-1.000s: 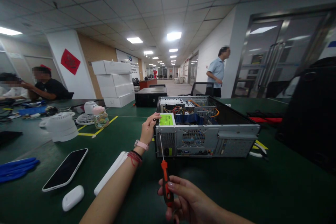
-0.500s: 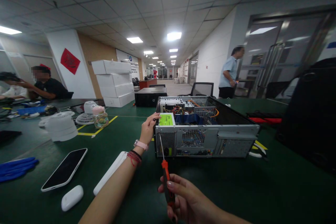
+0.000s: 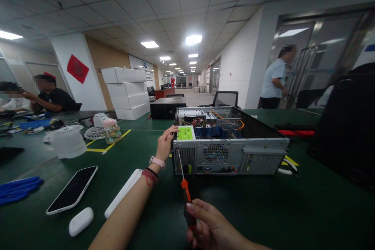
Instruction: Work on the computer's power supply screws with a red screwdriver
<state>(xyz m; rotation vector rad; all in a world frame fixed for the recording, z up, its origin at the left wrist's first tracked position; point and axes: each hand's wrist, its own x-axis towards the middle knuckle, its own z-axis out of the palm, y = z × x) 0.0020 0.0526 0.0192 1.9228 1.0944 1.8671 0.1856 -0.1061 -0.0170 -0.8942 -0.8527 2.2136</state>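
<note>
An open desktop computer case (image 3: 252, 152) lies on its side on the green table, its rear panel facing me. My left hand (image 3: 165, 143) rests on the case's upper left corner, fingers curled against the edge beside the green-labelled power supply (image 3: 185, 133). My right hand (image 3: 209, 226) is closed round the orange and black handle of a screwdriver (image 3: 184, 191). The screwdriver's thin shaft points up to the left part of the rear panel, near the power supply grille.
A phone (image 3: 72, 189), a white earbud case (image 3: 81, 221) and a white flat object (image 3: 123, 192) lie at the left. White fans (image 3: 68, 140), a jar (image 3: 111, 131), blue gloves (image 3: 17, 187), stacked white boxes (image 3: 129, 91). Two people sit far left; one walks at the right by glass doors. A black case (image 3: 348, 125) stands right.
My right hand has slipped a little lower and to the right on the screwdriver handle. The person in the background has walked right, towards the glass doors. My left hand stays put.
</note>
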